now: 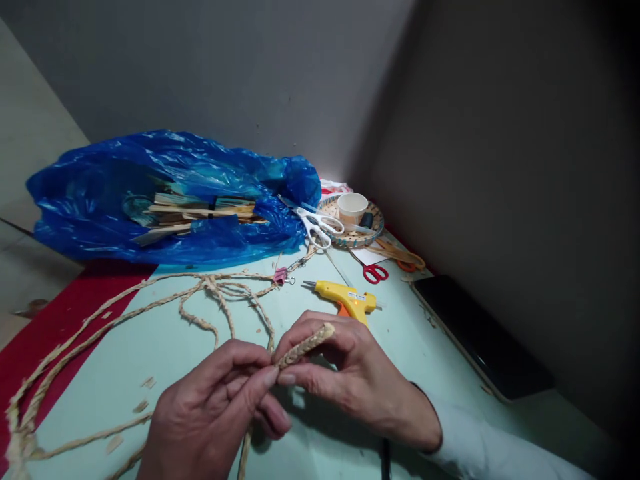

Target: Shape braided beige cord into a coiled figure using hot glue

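A short braid of pale straw-like fibre (305,348) slants up to the right between my two hands, its blunt end free. My left hand (215,403) pinches its lower end between thumb and fingertips. Thumb and forefinger of my right hand (345,373) press on the braid right beside the left fingertips. Twisted fibre cords (120,320) loop over the table to the left, and some pass down behind my hands. A pink binder clip (281,275) sits on the cords farther back. Just beyond my right hand lies a yellow glue gun (350,299).
At the back left, a blue plastic bag (200,160) holds flat straw strips (200,212). White scissors (320,227) lie beside a woven tray (377,233) with a paper cup (352,208). Red-handled scissors (375,273) are nearby. A dark phone (480,333) lies along the right wall.
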`<state>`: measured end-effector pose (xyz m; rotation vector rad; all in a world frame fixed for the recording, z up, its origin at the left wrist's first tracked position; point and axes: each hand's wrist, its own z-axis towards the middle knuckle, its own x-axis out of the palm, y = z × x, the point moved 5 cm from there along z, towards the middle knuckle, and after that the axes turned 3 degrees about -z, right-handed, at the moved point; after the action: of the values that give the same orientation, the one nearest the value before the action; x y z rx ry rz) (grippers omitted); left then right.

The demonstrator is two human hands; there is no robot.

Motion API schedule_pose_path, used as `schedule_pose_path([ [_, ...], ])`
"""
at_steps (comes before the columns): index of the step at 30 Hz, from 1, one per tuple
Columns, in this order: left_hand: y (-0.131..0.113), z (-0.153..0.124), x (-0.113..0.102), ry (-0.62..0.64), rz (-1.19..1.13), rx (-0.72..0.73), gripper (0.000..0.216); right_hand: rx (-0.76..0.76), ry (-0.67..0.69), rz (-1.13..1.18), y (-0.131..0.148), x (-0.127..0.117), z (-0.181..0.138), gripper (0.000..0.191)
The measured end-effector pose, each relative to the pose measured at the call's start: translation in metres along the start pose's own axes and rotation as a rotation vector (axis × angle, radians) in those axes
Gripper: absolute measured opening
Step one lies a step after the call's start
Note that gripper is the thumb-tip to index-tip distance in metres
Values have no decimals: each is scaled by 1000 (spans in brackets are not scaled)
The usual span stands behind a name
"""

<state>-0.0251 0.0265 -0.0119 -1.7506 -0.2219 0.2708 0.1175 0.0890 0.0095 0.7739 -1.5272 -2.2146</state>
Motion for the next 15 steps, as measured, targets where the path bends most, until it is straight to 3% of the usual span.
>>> schedule_pose_path([
  [5,5,7,6,217,-154,-143,16,17,45,-72,-4,-3,0,8],
  [15,4,12,-2,356,-36,-297,26,-71,81,-138,4,-16,3,4],
])
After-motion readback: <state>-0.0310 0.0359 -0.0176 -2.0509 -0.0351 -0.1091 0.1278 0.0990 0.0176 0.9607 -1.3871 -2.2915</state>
